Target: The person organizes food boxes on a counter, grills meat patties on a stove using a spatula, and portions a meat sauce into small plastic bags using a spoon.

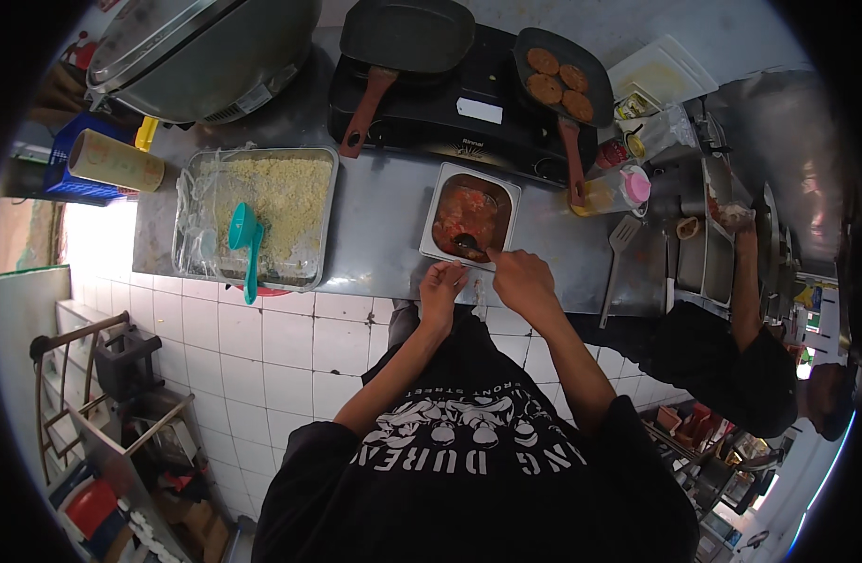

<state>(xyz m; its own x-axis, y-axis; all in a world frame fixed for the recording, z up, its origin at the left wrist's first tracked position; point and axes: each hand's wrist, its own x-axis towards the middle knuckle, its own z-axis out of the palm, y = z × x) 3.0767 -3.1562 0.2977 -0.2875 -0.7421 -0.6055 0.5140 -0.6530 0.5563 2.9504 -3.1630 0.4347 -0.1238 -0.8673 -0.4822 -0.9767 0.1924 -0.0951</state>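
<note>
A square steel food pan stands on the counter in front of me, with chunky red sauce inside. My right hand grips the handle of a dark spoon, whose bowl rests in the sauce at the pan's near side. At the pan's front rim is my left hand, fingers bent and thumb close to them. Whether those fingers hold the rim or only touch it is unclear.
Left on the steel counter is a tray of yellowish crumbs with a teal scoop. Behind stands a gas stove with an empty pan and one holding patties. At right are a slotted turner and a co-worker's arm.
</note>
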